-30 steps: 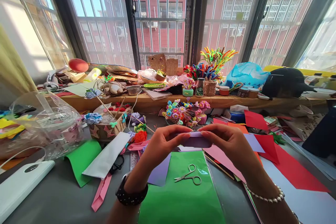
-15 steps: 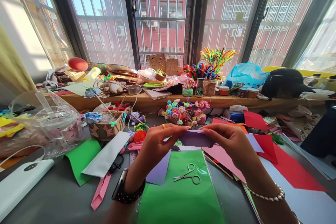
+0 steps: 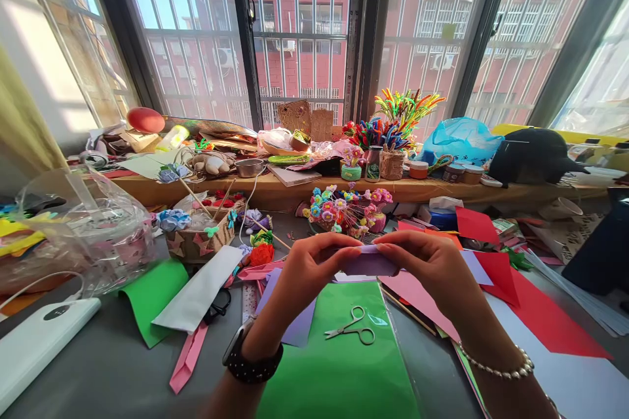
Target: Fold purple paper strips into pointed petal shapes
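Observation:
Both of my hands hold a small folded piece of purple paper (image 3: 368,263) above the table, at the centre of the view. My left hand (image 3: 309,268) pinches its left end with thumb and fingertips; a dark watch sits on that wrist. My right hand (image 3: 432,268) pinches the right end; a pearl bracelet is on that wrist. Below the paper lies a green sheet (image 3: 339,366) with small scissors (image 3: 352,327) on it. A larger purple sheet (image 3: 299,324) lies under my left hand.
Red paper (image 3: 540,314), pink paper (image 3: 417,298) and white paper lie to the right. At left are a green sheet (image 3: 152,298), a white folded strip (image 3: 201,291), a pink strip (image 3: 189,357), a plastic bag (image 3: 83,236) and a white device (image 3: 34,344). Paper flowers (image 3: 346,209) and craft clutter fill the windowsill.
My left hand turned back so its fingers sit on the paper's left end again; the folded purple paper stays between both hands at about the same height.

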{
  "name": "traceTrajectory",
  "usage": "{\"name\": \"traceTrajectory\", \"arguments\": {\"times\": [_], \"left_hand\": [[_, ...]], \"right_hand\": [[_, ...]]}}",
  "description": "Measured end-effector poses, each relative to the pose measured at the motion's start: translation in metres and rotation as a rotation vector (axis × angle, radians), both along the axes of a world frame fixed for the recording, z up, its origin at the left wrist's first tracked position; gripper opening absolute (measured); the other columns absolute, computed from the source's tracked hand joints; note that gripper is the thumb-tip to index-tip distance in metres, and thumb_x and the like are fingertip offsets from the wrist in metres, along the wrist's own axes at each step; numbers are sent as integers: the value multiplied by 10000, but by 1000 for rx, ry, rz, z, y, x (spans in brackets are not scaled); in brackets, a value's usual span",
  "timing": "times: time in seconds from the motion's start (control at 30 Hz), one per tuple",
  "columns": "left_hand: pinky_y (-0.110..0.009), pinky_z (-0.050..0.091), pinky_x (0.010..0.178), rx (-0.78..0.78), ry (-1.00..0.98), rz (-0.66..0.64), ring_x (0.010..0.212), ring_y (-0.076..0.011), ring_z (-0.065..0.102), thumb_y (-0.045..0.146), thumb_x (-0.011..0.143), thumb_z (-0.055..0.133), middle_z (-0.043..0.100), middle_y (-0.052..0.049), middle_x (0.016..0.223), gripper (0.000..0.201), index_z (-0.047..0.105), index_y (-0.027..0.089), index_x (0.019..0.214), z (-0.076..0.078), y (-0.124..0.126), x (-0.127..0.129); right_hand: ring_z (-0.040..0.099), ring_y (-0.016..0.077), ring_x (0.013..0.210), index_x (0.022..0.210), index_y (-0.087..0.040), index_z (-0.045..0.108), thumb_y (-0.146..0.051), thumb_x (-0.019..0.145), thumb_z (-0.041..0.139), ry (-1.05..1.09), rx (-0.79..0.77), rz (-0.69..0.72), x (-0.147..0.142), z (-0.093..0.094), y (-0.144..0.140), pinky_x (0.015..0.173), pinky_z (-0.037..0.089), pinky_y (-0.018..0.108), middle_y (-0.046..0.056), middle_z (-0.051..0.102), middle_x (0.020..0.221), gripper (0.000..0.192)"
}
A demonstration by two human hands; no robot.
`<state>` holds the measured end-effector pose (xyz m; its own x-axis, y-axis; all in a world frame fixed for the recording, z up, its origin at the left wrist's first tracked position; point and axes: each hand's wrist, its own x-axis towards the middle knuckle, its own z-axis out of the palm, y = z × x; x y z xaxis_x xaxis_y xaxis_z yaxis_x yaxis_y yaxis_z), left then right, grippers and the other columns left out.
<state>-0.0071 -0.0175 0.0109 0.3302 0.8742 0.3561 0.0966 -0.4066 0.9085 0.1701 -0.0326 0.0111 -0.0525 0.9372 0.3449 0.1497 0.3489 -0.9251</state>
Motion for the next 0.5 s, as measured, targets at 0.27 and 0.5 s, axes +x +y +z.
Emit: {"name": "traceTrajectory", "arguments": {"times": [0.27,0.5], "left_hand": [[-194,460,578,-127,-87,58,687,-141,592,266,655,643,671,-21,746,161,666,155,769,-4,3,5],[-179,446,581,-101,-70,111,685,-131,588,253,666,633,673,-14,728,125,678,165,743,-5,2,7]], "right_hand": [[563,117,576,751,-174,665,-318,679,630,-21,11,-2,-1,-2,2,503,449,211,14,652,673,165],[590,147,633,755,-180,665,-338,683,619,-56,20,-21,-1,-4,3,545,466,237,27,663,707,180]]}}
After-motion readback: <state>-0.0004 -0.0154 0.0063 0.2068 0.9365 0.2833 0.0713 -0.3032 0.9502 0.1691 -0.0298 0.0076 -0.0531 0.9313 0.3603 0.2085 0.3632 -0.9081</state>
